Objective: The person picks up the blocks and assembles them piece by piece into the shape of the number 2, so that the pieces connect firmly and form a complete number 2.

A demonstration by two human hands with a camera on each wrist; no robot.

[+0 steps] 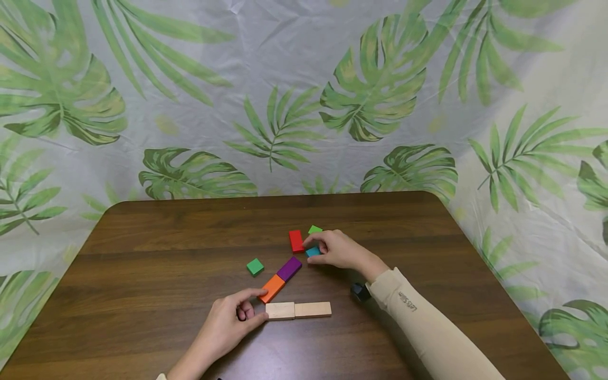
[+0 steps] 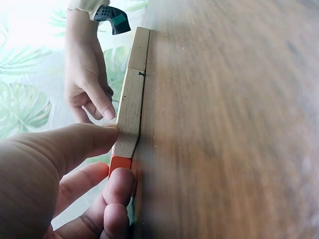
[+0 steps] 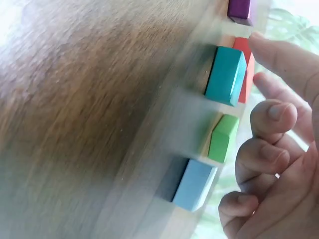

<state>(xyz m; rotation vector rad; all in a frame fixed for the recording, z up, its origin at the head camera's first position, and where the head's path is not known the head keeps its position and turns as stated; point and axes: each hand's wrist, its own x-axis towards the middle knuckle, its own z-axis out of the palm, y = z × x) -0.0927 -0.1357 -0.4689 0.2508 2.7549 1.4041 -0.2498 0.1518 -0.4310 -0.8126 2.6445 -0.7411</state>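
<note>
My left hand (image 1: 231, 320) has its index fingertip at the lower end of an orange block (image 1: 273, 288) and its thumb tip at the left end of a pale wooden block (image 1: 280, 311). A second wooden block (image 1: 312, 309) continues that row end to end. From the orange block's upper end, a purple block (image 1: 290, 268) runs on diagonally. My right hand (image 1: 342, 250) hovers about a small blue block (image 1: 313, 252), thumb and index finger apart on either side. Beside its index fingertip lies a red block (image 1: 296, 241). The right wrist view shows that blue block (image 3: 227, 74) standing apart from the fingers.
A green block (image 1: 255, 267) lies left of the purple one. Behind the right hand is a light green block (image 1: 315, 229). In the right wrist view, a grey-blue block (image 3: 195, 184) stands past the light green one. Leaf-patterned cloth (image 1: 275, 132) hangs behind the brown table (image 1: 166, 237).
</note>
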